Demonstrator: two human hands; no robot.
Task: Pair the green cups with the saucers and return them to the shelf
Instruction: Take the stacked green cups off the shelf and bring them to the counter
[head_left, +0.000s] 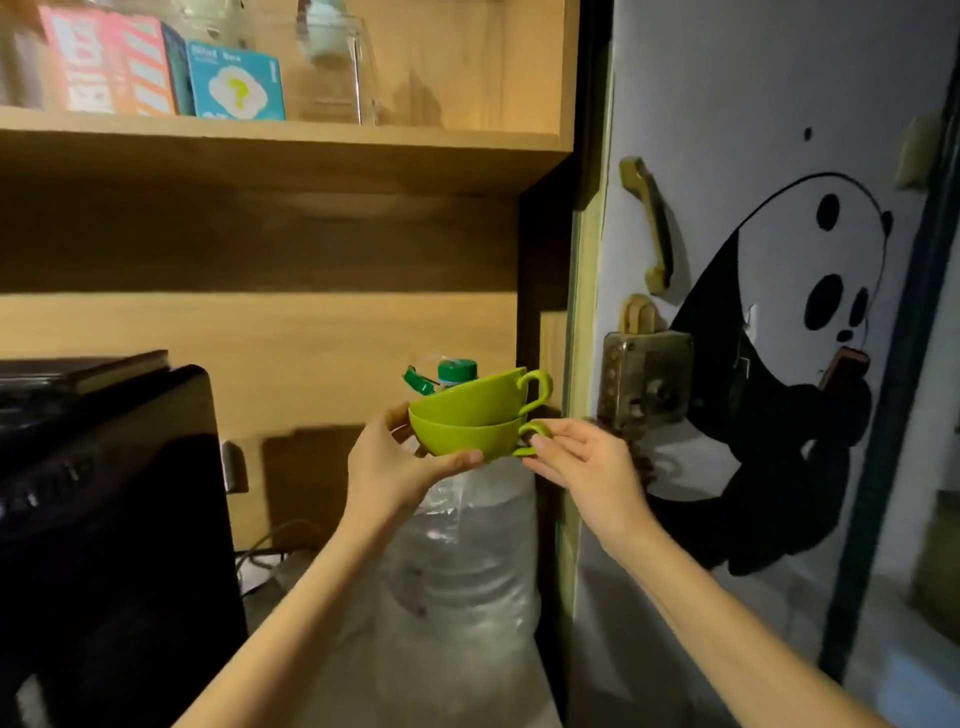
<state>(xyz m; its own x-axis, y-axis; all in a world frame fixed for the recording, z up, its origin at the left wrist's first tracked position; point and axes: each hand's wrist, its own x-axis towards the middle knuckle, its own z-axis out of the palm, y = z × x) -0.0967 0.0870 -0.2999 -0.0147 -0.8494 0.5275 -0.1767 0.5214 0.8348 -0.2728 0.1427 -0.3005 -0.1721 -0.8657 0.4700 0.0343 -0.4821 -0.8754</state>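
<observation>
Two green cups are nested one in the other, held in mid-air below the wooden shelf (280, 140). The upper cup (483, 397) tilts a little, its handle pointing right. The lower cup (462, 436) rests in my left hand (400, 462), which cradles its underside with the thumb across the front. My right hand (587, 462) pinches the lower cup's handle between thumb and fingers. No saucer is in view.
Colourful boxes (156, 67) and a clear container (337, 67) stand on the shelf. A large water bottle (457, 571) with a green cap is right below the cups. A black appliance (104, 493) sits at left. A door with a panda picture (779, 338) and lock is at right.
</observation>
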